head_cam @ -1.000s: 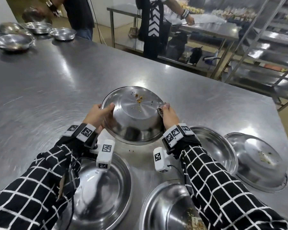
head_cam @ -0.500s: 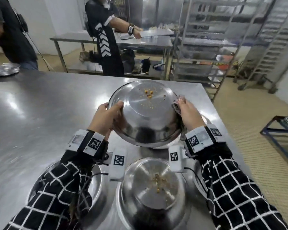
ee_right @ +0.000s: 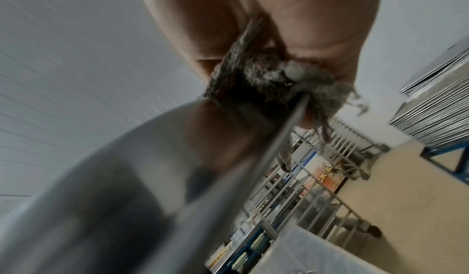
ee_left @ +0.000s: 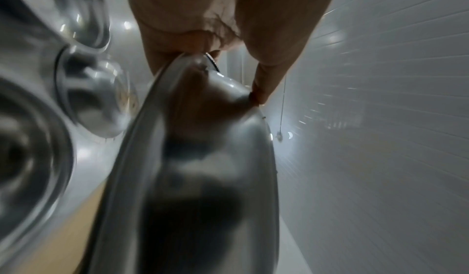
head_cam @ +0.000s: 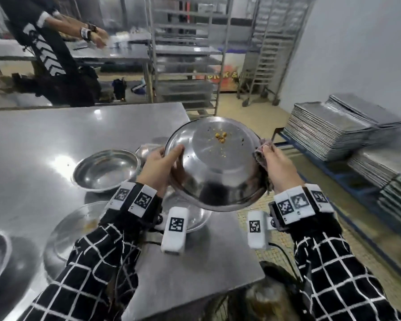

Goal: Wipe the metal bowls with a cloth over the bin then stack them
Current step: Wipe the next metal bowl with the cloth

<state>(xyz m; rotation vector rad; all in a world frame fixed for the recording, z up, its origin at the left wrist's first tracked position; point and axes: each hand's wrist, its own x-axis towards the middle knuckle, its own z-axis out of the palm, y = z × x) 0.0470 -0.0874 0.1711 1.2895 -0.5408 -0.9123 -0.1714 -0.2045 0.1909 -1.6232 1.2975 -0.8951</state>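
Observation:
A wide metal bowl [head_cam: 215, 172] with yellow food crumbs [head_cam: 220, 135] in it hangs tilted in the air over the table's right edge. My left hand [head_cam: 164, 163] grips its left rim, thumb inside; the left wrist view shows that hand [ee_left: 203, 33] pinching the rim of the bowl [ee_left: 203, 158]. My right hand [head_cam: 276, 167] holds a frayed grey cloth [head_cam: 261, 156] pinched over the right rim. In the right wrist view the cloth [ee_right: 266, 77] wraps the edge of the bowl [ee_right: 114, 188].
Several other metal bowls [head_cam: 105, 169] [head_cam: 79, 228] stand on the steel table [head_cam: 44, 140], one directly under the held bowl. A dark bin-like thing [head_cam: 264, 300] sits below the table corner. Stacked metal trays [head_cam: 333, 133] lie right, wheeled racks [head_cam: 188, 54] behind. A person [head_cam: 44, 42] works at the back table.
The bowl has risen off the table and travelled right to the table's edge with both hands still holding it. The head view has swung right.

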